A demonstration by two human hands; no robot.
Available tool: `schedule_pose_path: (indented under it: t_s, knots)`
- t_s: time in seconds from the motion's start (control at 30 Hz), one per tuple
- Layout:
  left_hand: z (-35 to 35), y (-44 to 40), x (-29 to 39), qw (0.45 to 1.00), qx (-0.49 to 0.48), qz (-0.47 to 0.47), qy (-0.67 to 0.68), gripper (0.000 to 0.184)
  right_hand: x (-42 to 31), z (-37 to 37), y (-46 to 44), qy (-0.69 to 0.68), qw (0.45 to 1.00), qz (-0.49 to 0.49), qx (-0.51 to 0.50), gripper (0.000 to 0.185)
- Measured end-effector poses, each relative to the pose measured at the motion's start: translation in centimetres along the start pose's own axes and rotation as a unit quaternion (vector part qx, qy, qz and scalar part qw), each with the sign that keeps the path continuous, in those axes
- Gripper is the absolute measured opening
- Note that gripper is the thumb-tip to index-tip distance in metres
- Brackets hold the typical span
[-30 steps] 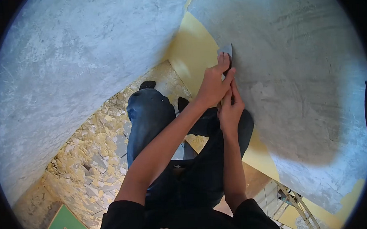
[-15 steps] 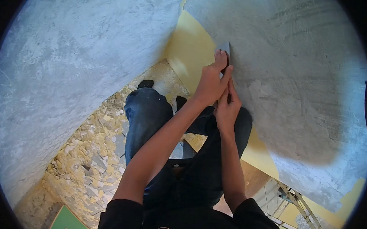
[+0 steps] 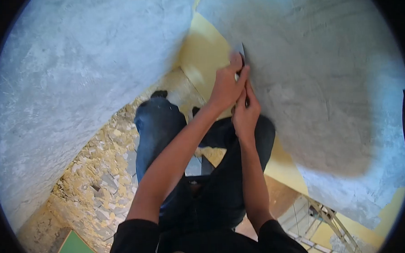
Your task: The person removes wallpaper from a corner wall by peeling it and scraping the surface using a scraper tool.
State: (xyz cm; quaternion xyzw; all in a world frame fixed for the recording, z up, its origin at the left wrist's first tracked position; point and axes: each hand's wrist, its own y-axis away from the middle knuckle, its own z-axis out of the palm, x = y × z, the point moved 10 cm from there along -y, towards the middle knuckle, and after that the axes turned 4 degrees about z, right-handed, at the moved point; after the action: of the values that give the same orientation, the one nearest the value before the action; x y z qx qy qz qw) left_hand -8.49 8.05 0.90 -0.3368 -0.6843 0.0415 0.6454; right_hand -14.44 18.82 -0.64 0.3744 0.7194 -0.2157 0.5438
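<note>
A scraper with a thin metal blade (image 3: 240, 48) meets the wall at the border between yellow paint (image 3: 204, 58) and bare grey plaster (image 3: 309, 85). My left hand (image 3: 228, 84) is closed on the scraper near its blade, fingers toward the wall. Just below and to the right, my right hand (image 3: 246, 115) is wrapped round the lower part of the tool, close against my left hand. The handle is mostly hidden by my fingers.
Another grey wall (image 3: 82, 64) rises on the left. Paint flakes and chips (image 3: 101, 180) cover the floor beside my bent legs (image 3: 159, 128). A green panel (image 3: 77, 252) is at the bottom left, a ladder (image 3: 335, 224) at the bottom right.
Both hands and the scraper have shifted left and slightly up in the view. The blade now shows narrower, more edge-on. Both hands have kept their hold.
</note>
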Motion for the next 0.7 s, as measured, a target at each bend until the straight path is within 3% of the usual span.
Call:
schedule_pose_path:
  t_s: [0.07,0.17,0.23,0.37,0.5,0.57,0.7]
  knots:
    - [0.3,-0.4,-0.6,0.995,-0.026,-0.067,0.067,0.047,0.3,-0.4,0.6,0.003,1.000,0.008,-0.002,0.040]
    - [0.2,0.4,-0.2,0.992,-0.026,-0.060,0.105,0.047,-0.8,-0.1,1.2,0.063,0.997,-0.044,0.008,0.040]
    - [0.0,-1.5,-0.9,0.996,-0.016,-0.047,0.077,0.047,0.3,-0.1,0.6,-0.002,1.000,0.029,0.012,0.041]
    - [-0.4,-0.8,-1.6,0.988,-0.033,-0.119,0.095,0.047,0.2,0.7,0.5,0.025,0.999,0.035,-0.011,0.040]
    - [-1.0,-1.1,0.3,0.997,-0.006,-0.006,0.073,0.047,0.4,0.2,0.2,0.038,0.998,-0.046,0.019,0.040]
    - [0.4,-1.2,-1.4,0.985,-0.091,-0.125,0.073,0.048,0.7,0.0,0.0,0.049,0.997,-0.049,0.025,0.041]
    - [0.2,-0.1,-1.7,0.983,-0.055,-0.120,0.125,0.048,0.1,-0.1,1.7,0.033,0.999,-0.027,0.017,0.041]
